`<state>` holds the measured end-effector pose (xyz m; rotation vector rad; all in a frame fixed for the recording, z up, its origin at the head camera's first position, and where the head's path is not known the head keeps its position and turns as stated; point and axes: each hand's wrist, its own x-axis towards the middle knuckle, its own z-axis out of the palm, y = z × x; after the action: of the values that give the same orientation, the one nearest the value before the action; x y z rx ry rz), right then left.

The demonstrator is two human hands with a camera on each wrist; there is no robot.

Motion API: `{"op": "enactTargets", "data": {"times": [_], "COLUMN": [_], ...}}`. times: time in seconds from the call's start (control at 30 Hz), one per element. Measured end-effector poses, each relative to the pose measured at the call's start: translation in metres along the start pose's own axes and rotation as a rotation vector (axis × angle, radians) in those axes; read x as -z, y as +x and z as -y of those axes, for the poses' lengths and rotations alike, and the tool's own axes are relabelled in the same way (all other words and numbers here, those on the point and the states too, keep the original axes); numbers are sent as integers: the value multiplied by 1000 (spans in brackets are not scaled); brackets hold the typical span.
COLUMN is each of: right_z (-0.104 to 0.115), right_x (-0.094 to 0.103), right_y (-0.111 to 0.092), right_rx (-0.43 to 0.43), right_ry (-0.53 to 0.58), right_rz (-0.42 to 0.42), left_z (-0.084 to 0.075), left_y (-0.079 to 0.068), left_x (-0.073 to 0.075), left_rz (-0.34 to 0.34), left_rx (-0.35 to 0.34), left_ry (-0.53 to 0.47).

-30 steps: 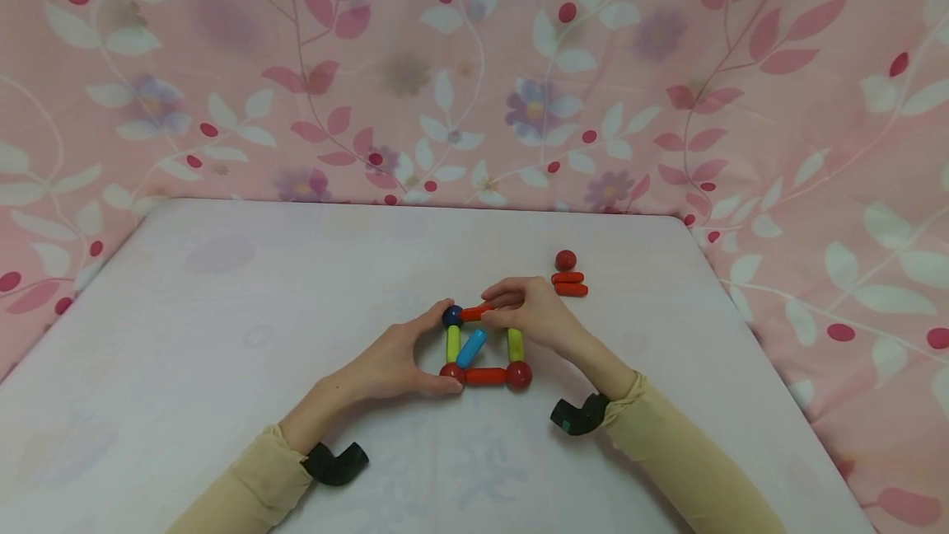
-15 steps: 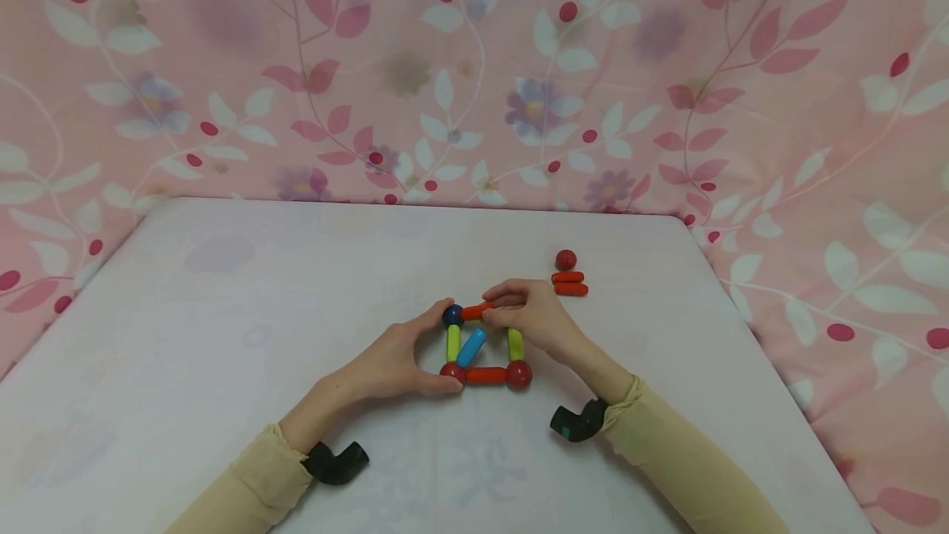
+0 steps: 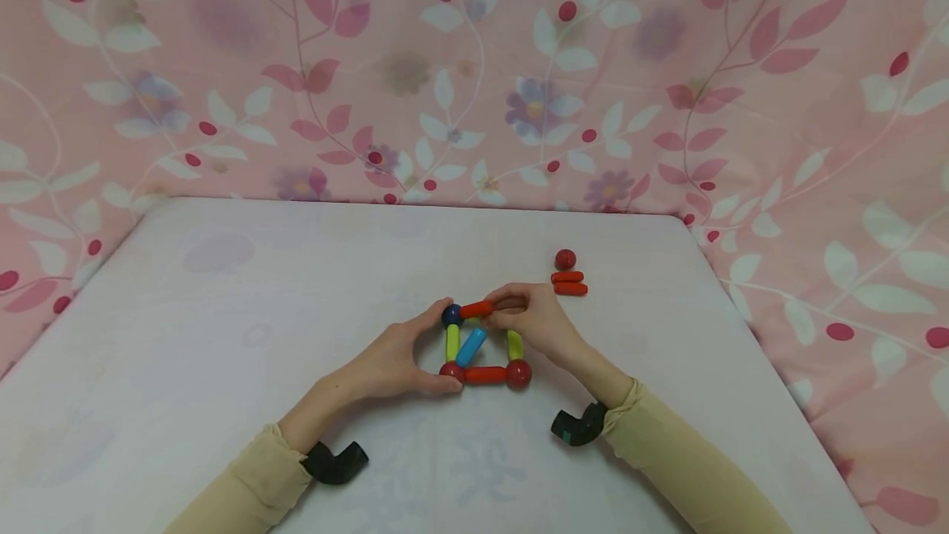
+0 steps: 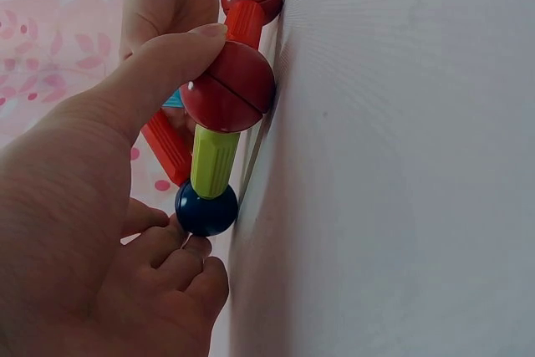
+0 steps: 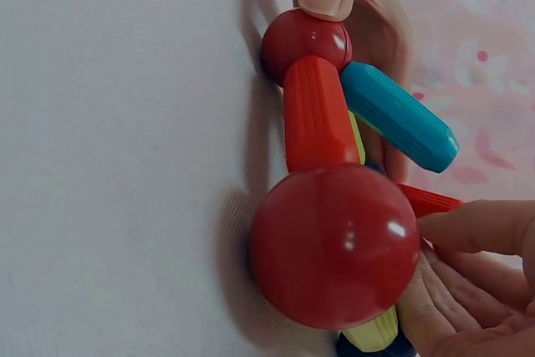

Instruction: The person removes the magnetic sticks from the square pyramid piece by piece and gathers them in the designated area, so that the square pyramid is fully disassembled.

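Observation:
A square frame of magnetic building rods and balls lies on the table. My left hand [image 3: 393, 361] holds its left side, thumb on the near red ball [image 4: 230, 88] and fingertips at the dark blue ball [image 4: 206, 206]. A yellow-green rod [image 3: 453, 344] joins those balls. My right hand [image 3: 535, 320] pinches the free end of a red rod [image 3: 476, 309], which slants up from the blue ball. A blue rod [image 5: 401, 117] sticks up at an angle from the near left red ball. Another red rod [image 3: 486, 375] runs to the near right red ball [image 5: 334, 246]. My right hand hides the far right corner.
Beyond my right hand lie a loose red ball [image 3: 566, 259] and two loose red rods [image 3: 569, 289]. A dark curved piece sits at each wrist, left [image 3: 337, 464] and right [image 3: 578, 425]. A flowered pink cloth [image 3: 474, 72] hangs behind the white-covered table [image 3: 222, 311].
The right end of the pinched red rod has risen, so it now slants upward. My right hand has shifted slightly with it. My left hand has stayed in place.

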<state>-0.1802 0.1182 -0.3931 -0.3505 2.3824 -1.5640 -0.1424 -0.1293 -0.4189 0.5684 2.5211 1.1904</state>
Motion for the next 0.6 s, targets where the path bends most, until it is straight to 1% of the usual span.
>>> {"op": "enactTargets", "data": {"times": [0.17, 0.33, 0.43, 0.6], "right_z": [2, 1, 0, 0], "right_x": [-3, -5, -5, -5], "right_y": [-1, 1, 1, 1], "right_rx": [31, 43, 52, 37], "right_ry": [-51, -124, -126, -109], "right_rz": [8, -30, -35, -22], "left_z": [0, 0, 1, 0], "left_y": [0, 0, 0, 0], "left_x": [0, 0, 0, 0], "left_rz": [-2, -3, -3, -4], "left_rx": [-1, -5, -10, -9], "left_ry": [2, 4, 6, 7]}}
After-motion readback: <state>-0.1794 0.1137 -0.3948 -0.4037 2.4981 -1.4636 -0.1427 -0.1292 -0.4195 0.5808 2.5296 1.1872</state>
